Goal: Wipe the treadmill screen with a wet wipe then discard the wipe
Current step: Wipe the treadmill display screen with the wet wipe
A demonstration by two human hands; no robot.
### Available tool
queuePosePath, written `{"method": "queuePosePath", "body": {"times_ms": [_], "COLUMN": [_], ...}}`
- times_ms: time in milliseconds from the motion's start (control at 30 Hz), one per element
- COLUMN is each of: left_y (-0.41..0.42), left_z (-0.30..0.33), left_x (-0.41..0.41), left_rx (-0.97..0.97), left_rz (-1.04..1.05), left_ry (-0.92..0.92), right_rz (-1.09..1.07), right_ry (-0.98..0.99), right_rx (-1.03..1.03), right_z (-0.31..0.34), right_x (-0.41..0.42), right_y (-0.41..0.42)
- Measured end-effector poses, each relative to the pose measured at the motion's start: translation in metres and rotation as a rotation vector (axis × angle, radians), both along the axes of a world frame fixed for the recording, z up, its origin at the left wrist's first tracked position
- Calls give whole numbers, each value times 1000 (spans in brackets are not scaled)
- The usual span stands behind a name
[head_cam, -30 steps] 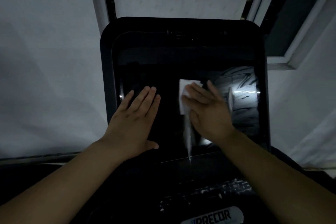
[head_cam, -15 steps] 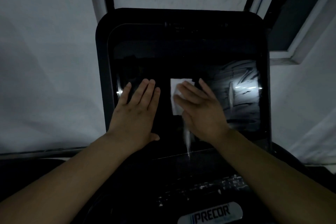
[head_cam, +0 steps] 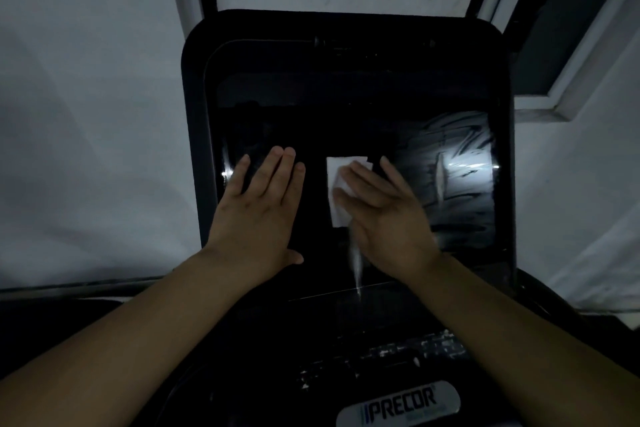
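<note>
Dim room, black treadmill screen (head_cam: 346,107), left hand (head_cam: 258,215) flat, fingers straight, right hand (head_cam: 384,218) fingers pressing white wipe (head_cam: 337,191).

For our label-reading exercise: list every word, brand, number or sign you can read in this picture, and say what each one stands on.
"PRECOR": on the silver oval badge at the bottom of the treadmill console.
Small line under the brand on the badge: too blurred to read.
Pale marks on the dark panel above the badge: too small to read.
Nothing else readable.

"PRECOR" – silver badge (head_cam: 398,407), treadmill console (head_cam: 346,340)
</note>
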State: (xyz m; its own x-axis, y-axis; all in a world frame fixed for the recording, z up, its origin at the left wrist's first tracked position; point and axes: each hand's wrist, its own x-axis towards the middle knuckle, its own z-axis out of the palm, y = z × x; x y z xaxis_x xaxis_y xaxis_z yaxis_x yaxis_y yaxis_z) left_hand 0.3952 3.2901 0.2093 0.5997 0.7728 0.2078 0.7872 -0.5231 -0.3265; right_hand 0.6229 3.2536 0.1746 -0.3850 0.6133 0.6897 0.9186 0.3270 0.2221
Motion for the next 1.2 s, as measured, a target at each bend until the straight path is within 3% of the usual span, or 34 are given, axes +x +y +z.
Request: {"method": "queuePosePath", "body": {"times_ms": [233, 467, 733, 1033, 1200], "left_y": [0, 2, 1, 1, 0], "left_z": [-2, -3, -2, -2, 0], "left_x": [0, -1, 0, 1, 0], "left_rx": [8, 13, -10, 1, -13], "left_rz": [-1, -12, -7, -4, -6], "left_ry": [-2, -12, -9, -7, -7], "right_rz": [-80, 5, -79, -1, -58], "right_ry": [-27, 36, -24, 30, -9], "right_rx": [-7, -14, -32, -40, -68], "right_z": [-3, -9, -14, -20, -19], "right_x": [50, -14, 48, -15, 23], "right_y": [-16, -5, -26, -18, -25]}}
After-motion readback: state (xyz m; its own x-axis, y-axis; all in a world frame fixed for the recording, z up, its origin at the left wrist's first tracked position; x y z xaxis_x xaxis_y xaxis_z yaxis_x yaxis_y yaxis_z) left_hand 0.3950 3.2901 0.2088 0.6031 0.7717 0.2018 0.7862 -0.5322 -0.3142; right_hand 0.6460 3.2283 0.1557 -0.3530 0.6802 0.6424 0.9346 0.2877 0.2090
